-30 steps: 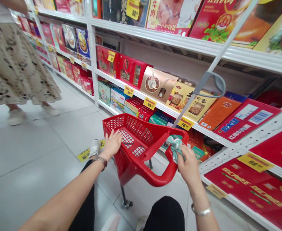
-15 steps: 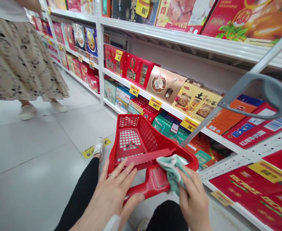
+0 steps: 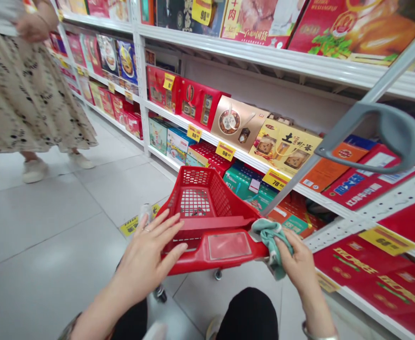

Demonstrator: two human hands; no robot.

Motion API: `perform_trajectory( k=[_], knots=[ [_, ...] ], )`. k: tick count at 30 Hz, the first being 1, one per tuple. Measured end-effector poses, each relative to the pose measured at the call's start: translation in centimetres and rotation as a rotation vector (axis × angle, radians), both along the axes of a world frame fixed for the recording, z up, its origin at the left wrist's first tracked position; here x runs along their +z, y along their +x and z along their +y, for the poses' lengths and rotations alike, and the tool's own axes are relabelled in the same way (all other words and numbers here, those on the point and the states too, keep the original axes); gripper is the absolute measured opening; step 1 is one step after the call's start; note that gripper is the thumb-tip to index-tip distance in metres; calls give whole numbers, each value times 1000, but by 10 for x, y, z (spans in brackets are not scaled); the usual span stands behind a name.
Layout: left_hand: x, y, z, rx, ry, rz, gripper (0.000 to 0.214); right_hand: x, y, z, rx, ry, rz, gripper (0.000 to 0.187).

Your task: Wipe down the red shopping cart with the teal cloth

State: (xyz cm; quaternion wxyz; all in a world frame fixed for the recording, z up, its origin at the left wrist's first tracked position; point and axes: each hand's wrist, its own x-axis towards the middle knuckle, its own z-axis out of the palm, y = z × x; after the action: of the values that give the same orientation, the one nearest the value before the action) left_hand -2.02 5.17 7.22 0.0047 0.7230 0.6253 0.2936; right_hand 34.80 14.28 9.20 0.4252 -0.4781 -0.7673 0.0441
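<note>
Cloth (image 3: 273,240) is bunched in the right hand (image 3: 295,257), partly hidden by that grip, at the right end of the red basket (image 3: 226,200) handle (image 3: 193,264). Left hand (image 3: 147,252) is spread wide, blocking the near-left corner. Basket runs lengthwise away, handle end closest; wheels (image 3: 160,293) kinda half hidden.

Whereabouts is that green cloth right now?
In the head view, the green cloth is right of centre, held in the person's right hand against the near right corner of the red basket.
</note>
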Motion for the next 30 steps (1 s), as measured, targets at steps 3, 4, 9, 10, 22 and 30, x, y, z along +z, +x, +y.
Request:
perform_trajectory(
  k=[3,4,9,10,22,30],
  knots=[
    [-1,-35,13,121,-38,30,56,-3,-14,-23,11,-3,26,23],
    [-1,-46,17,180,-43,34,55,-4,-18,-31,20,-8,41,22],
    [1,-72,22,380,51,-10,51,-5,-48,-65,128,-18,119,22],
    [2,-68,20,355,87,-16,50,-5,-56,-71,163,-23,129,24],
    [31,24,20,-15,-37,-35,50,-65,-89,-70,60,-155,528,25],
    [37,3,47,105,-166,319,51,-84,-99,-4,-344,-270,940,39]
  ],
)
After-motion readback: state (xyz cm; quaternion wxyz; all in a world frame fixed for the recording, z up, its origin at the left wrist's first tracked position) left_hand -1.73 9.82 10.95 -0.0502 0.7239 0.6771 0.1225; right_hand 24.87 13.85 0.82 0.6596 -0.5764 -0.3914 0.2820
